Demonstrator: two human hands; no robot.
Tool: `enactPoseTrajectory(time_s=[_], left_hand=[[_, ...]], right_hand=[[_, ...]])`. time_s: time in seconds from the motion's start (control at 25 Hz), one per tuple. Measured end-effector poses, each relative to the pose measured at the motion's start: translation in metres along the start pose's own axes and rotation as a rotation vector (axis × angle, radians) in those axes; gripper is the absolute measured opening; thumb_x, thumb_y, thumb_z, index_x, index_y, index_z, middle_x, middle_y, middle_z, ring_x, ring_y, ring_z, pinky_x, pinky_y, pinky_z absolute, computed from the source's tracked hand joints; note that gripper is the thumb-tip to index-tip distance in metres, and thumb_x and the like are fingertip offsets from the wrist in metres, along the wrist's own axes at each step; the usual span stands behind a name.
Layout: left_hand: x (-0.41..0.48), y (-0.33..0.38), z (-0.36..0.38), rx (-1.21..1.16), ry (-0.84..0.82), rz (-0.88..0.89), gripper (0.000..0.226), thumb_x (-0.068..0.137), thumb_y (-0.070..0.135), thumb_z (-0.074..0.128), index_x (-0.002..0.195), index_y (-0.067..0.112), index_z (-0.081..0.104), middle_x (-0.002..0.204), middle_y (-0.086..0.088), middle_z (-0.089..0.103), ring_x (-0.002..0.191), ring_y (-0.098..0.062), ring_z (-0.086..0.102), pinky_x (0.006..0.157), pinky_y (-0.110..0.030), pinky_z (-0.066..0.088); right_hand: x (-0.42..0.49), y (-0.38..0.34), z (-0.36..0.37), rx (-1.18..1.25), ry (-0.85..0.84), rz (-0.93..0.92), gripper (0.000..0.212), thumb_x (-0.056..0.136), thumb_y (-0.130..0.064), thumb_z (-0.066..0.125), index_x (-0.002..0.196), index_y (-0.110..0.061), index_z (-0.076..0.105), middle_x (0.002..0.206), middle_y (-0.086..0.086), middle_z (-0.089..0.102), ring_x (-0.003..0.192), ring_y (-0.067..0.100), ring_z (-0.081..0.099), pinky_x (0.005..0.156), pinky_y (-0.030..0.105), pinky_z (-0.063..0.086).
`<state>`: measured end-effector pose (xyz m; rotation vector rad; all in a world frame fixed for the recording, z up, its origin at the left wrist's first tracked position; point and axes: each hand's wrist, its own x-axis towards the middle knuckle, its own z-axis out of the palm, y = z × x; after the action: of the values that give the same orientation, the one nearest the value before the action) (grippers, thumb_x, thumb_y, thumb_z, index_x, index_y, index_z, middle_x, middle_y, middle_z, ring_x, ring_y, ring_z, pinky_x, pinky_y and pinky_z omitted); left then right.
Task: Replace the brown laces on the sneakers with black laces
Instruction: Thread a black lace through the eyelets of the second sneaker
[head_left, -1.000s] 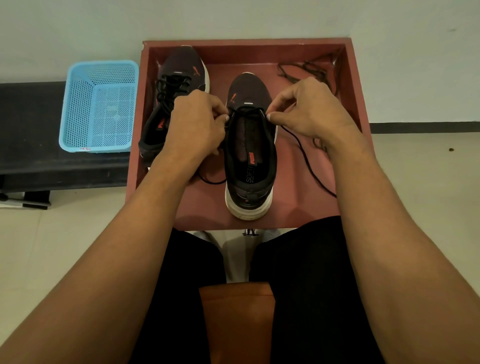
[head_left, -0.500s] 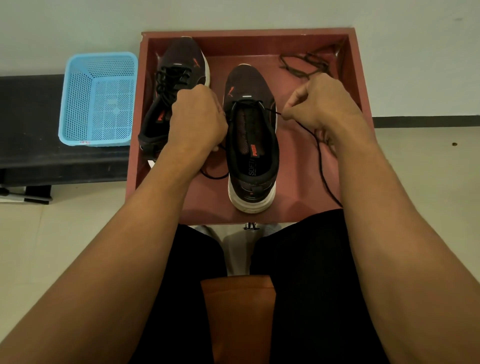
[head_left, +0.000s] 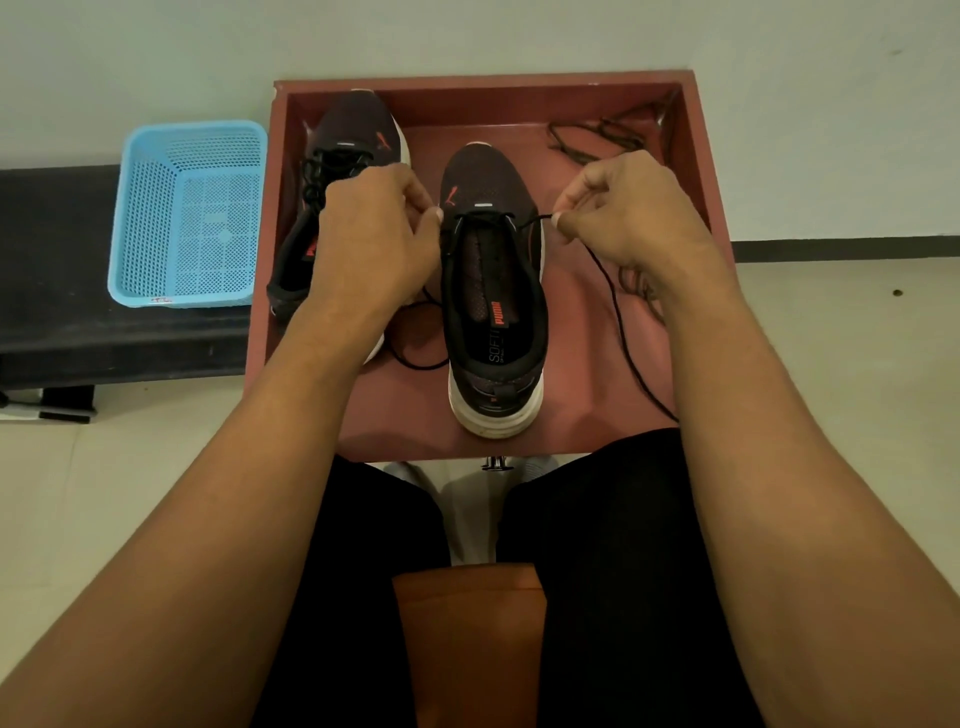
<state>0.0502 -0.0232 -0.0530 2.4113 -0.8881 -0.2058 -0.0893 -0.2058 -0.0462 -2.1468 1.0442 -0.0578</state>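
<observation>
Left hand (head_left: 374, 234), right hand (head_left: 634, 218): each is pinching a black lace (head_left: 532, 220) end; best pulling evenly, centring it across sneaker (head_left: 493, 291).

Both hands (head_left: 376, 236) (head_left: 636, 218) pinch black lace (head_left: 621, 332) at sneaker (head_left: 493, 291)

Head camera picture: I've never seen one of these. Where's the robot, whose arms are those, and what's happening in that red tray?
There is no robot here. A person wears the camera on the head, so you look down along their own arms. The red tray holds two dark sneakers. The left sneaker already has black lacing. On the middle sneaker, the right hand pinches a black lace coming from a front eyelet. The left hand seems to pinch its other end at the opposite eyelet. Brown laces lie in the tray's far right corner. A blue basket sits outside, left.
</observation>
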Motion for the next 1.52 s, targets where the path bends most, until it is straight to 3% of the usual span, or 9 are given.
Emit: enactPoseTrajectory(time_s=[0.12,0.2,0.4,0.64,0.8,0.96,1.12,1.32,1.52], left_hand=[[-0.002,0.012,-0.004,-0.082,0.003,0.140,0.013,0.096,0.031,0.066,0.103,0.024,0.075,0.092,0.010,0.068,0.083,-0.006,0.062,0.076,-0.009,0.041],[-0.003,0.018,-0.002,-0.097,-0.044,0.237,0.019,0.096,0.038,0.067,0.112,0.031,0.074,0.100,0.009,0.061,0.090,-0.006,0.058,0.081,-0.020,0.044],[-0.003,0.020,0.003,-0.118,-0.123,0.266,0.028,0.093,0.047,0.072,0.118,0.033,0.072,0.097,0.003,0.052,0.074,-0.005,0.046,0.070,-0.024,0.042],[-0.007,0.025,0.001,-0.269,-0.179,0.319,0.019,0.096,0.040,0.069,0.101,0.022,0.069,0.079,0.013,0.057,0.068,-0.002,0.050,0.067,-0.020,0.039],[-0.006,0.024,-0.006,-0.466,-0.105,0.294,0.024,0.099,0.037,0.068,0.090,0.016,0.074,0.069,0.003,0.063,0.060,-0.006,0.049,0.063,-0.031,0.044],[-0.005,0.017,-0.007,-0.398,-0.141,0.263,0.023,0.095,0.043,0.071,0.087,0.022,0.077,0.072,-0.007,0.065,0.061,-0.021,0.054,0.064,-0.040,0.047],[-0.005,0.023,-0.005,-0.357,-0.060,0.265,0.023,0.093,0.047,0.072,0.093,0.024,0.076,0.082,0.013,0.060,0.069,-0.001,0.054,0.068,-0.020,0.043],[-0.003,0.013,-0.009,-0.364,-0.152,0.273,0.020,0.092,0.042,0.075,0.083,0.024,0.076,0.082,0.006,0.067,0.068,-0.006,0.057,0.068,-0.036,0.052],[-0.013,0.014,-0.014,-0.214,-0.272,0.354,0.018,0.082,0.056,0.072,0.076,0.039,0.075,0.082,0.007,0.061,0.076,-0.012,0.058,0.073,-0.049,0.055]], right_hand=[[-0.004,-0.006,-0.001,0.189,-0.003,-0.089,0.003,0.090,-0.025,0.082,0.089,-0.023,0.080,0.079,-0.003,0.079,0.066,-0.001,0.068,0.064,0.017,0.051],[-0.008,-0.011,-0.002,0.301,-0.042,-0.170,0.005,0.088,-0.026,0.084,0.089,-0.022,0.082,0.080,0.001,0.079,0.076,0.009,0.075,0.079,0.022,0.059],[-0.013,-0.017,-0.001,0.430,-0.134,-0.307,0.009,0.088,-0.025,0.085,0.093,-0.018,0.084,0.087,0.005,0.081,0.095,0.028,0.077,0.096,0.043,0.061],[-0.012,-0.021,-0.007,0.642,-0.148,-0.436,0.018,0.090,-0.020,0.084,0.102,-0.007,0.081,0.098,0.018,0.079,0.093,0.036,0.075,0.092,0.043,0.062],[-0.007,-0.017,-0.009,0.828,-0.100,-0.385,0.015,0.088,-0.021,0.086,0.099,-0.012,0.081,0.084,0.003,0.077,0.080,0.013,0.067,0.080,0.028,0.052],[-0.002,-0.007,-0.006,0.839,-0.052,-0.311,0.017,0.087,-0.024,0.087,0.099,-0.013,0.081,0.081,0.001,0.077,0.078,0.012,0.065,0.079,0.031,0.049],[-0.004,-0.010,0.000,0.733,-0.163,-0.354,0.023,0.089,-0.017,0.084,0.105,-0.001,0.079,0.092,0.010,0.079,0.084,0.015,0.071,0.082,0.029,0.058],[0.002,-0.003,-0.005,0.834,-0.071,-0.234,0.017,0.088,-0.019,0.086,0.099,-0.009,0.079,0.080,0.003,0.075,0.073,0.012,0.062,0.075,0.029,0.052],[0.009,0.008,-0.005,0.944,0.036,-0.008,0.013,0.085,-0.014,0.086,0.096,-0.009,0.080,0.076,0.001,0.072,0.066,0.008,0.058,0.068,0.026,0.052]])
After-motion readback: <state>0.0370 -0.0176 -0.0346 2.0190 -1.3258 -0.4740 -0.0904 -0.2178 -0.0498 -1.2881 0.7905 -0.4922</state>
